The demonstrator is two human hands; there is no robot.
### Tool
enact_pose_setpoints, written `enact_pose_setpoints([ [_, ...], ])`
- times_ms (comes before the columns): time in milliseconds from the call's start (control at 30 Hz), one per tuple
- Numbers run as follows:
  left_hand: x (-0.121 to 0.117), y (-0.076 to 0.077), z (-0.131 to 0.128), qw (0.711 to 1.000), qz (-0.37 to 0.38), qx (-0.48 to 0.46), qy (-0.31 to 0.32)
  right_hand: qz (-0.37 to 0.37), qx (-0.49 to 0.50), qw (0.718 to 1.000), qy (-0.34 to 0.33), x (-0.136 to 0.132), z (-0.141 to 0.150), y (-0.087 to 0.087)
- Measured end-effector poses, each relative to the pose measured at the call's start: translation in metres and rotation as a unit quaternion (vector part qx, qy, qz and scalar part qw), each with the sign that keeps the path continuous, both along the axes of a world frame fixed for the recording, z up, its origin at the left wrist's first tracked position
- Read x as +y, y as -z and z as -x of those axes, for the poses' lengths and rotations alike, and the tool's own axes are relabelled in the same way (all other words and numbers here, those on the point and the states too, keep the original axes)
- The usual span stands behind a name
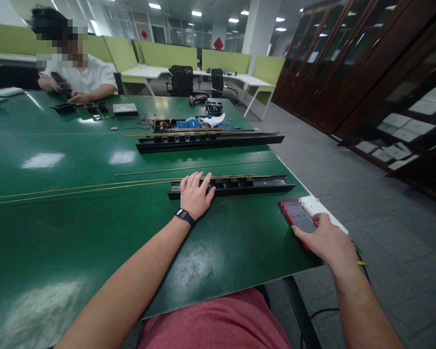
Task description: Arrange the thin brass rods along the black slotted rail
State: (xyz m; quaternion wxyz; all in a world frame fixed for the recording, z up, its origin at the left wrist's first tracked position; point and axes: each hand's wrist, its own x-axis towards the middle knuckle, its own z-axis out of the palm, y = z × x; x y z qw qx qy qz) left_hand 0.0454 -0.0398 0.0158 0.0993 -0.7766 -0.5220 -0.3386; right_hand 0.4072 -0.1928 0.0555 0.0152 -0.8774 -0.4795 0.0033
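Observation:
My left hand (196,195), with a dark band on its wrist, rests palm down across the left end of a long black metal channel (236,192). Its fingers lie spread over the channel and the thin brass-coloured rods (141,182) that run along it. Small black parts sit inside the channel. At the table's right edge, my right hand (327,237) grips a smartphone (298,216) in a red case, thumb on the near side. Its other fingers are partly hidden. A white, flat device (314,206) lies beside the phone.
Beyond lies a second black channel (210,143) with more rods, blue material (189,124) and wires. A single rod (203,167) lies between the channels. Across the green table (76,232), a person in a white shirt (94,72) handles a dark part. A power drill (197,99) lies far back.

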Motion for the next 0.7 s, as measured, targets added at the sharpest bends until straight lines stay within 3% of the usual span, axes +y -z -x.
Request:
enact_pose_setpoints([
  [367, -0.0003, -0.0007, 0.0013, 1.000, 0.006, -0.002, 0.002, 0.009, 0.000, 1.000, -0.001, -0.0026, 0.0029, 0.0024],
  [700, -0.0004, -0.0008, 0.0027, 1.000, 0.006, -0.002, 0.005, -0.033, -0.004, 0.999, -0.010, 0.0002, 0.0092, -0.0004],
])
